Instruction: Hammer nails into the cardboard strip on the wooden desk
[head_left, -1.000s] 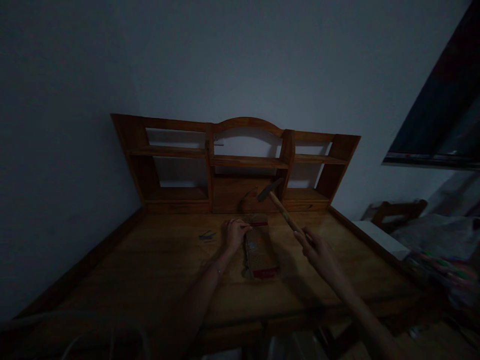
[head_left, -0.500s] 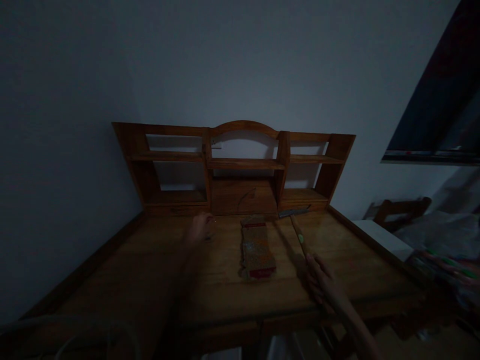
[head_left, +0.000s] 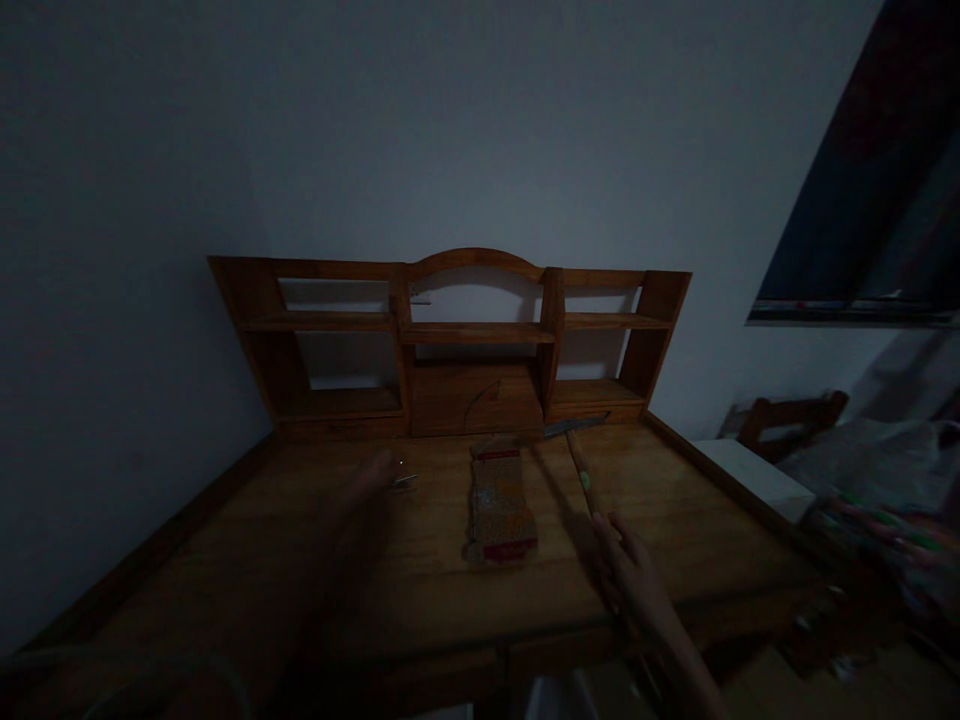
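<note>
My right hand (head_left: 630,570) grips the wooden handle of a hammer (head_left: 577,465) near its lower end. The hammer's long, thin grey head (head_left: 577,426) is at the back of the desk, by the shelf. My left hand (head_left: 375,470) is dim and blurred, its fingers pinched together with a tiny shiny tip, seemingly a nail (head_left: 400,462), showing at them. Just beneath lie a few thin metal nails (head_left: 403,482) on the wood. Between my hands a worn brown board with red ends (head_left: 501,500) lies flat; neither hand touches it.
The wooden desk (head_left: 420,580) has raised side edges. A wooden shelf unit (head_left: 472,333) stands along its back against the wall. To the right are a white surface (head_left: 750,475), a wooden chair back (head_left: 791,415) and plastic-wrapped things (head_left: 855,455). The room is dark.
My left hand has drawn back and left, uncovering the nails on the desk. My right hand still holds the hammer in much the same place. The whole view has shifted slightly.
</note>
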